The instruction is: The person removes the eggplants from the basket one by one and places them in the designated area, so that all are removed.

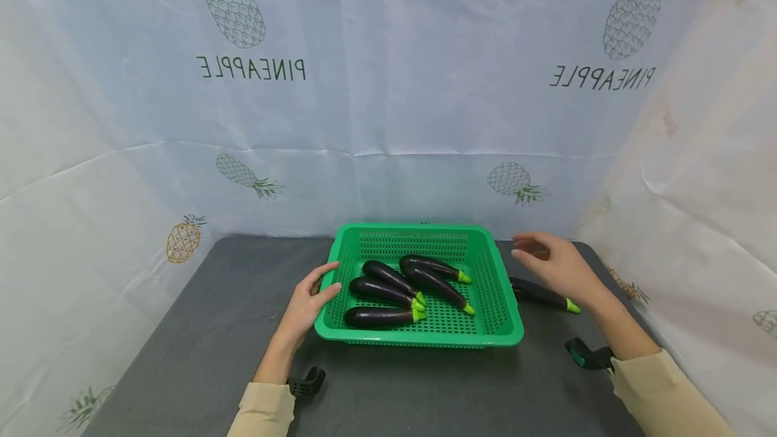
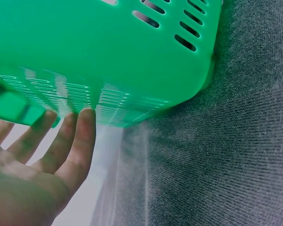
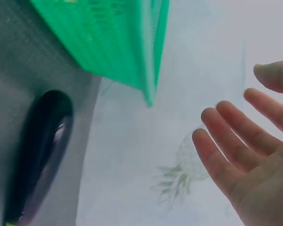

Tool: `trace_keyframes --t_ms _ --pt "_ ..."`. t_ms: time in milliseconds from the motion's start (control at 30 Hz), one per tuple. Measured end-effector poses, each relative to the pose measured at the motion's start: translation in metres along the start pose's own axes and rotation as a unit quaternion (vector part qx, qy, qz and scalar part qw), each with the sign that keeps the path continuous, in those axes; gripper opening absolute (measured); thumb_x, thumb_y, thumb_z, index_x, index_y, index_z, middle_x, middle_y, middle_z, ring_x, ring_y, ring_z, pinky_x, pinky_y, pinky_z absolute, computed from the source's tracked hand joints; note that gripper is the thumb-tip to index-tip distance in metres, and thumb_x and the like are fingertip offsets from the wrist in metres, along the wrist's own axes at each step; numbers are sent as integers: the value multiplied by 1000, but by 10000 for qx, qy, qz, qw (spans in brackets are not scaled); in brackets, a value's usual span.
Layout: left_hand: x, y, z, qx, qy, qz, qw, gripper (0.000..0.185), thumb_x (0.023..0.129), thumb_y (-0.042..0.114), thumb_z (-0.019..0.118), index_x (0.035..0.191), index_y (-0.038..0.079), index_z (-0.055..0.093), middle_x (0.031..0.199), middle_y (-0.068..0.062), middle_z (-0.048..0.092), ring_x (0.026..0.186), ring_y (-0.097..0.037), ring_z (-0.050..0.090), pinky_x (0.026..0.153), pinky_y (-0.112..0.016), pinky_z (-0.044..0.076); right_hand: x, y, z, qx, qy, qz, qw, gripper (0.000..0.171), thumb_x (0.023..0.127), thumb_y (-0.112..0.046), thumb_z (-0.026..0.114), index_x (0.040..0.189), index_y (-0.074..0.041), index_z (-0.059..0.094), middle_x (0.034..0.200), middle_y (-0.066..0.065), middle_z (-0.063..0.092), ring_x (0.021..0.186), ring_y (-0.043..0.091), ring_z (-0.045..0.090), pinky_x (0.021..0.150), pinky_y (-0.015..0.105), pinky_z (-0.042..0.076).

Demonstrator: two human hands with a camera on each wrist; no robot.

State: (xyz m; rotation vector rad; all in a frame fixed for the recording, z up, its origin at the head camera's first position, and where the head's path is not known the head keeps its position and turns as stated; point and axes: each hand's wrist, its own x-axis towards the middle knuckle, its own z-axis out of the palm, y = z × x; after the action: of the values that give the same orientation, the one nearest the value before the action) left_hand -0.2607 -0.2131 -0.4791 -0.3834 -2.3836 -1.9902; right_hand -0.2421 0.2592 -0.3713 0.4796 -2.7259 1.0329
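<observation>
Green basket [image 1: 494, 302] on table [image 1: 200, 336]: five eggplants [image 1: 388, 292] inside. One eggplant [image 1: 542, 295] left outside, beneath right hand [image 1: 555, 264], grip wide, empty. Left hand [image 1: 307, 302] flat against basket's side, fingers straight.

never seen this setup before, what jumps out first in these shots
The bright green basket at the middle of the dark table stands out, with four dark eggplants lying inside. A fifth eggplant lies on the table just right of it, under the open right hand. The left hand touches the basket's left wall.
</observation>
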Motion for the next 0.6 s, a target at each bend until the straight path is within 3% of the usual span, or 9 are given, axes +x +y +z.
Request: trace_keyframes --t_ms 600 --pt "0 0 -1 20 -26 -22 10000 54 101 30 66 151 19 48 163 -10 32 152 -29 26 115 -58 33 26 -54 15 53 165 -522 9985 38 104 -26 63 135 -6 62 123 13 66 107 29 65 90 49 55"
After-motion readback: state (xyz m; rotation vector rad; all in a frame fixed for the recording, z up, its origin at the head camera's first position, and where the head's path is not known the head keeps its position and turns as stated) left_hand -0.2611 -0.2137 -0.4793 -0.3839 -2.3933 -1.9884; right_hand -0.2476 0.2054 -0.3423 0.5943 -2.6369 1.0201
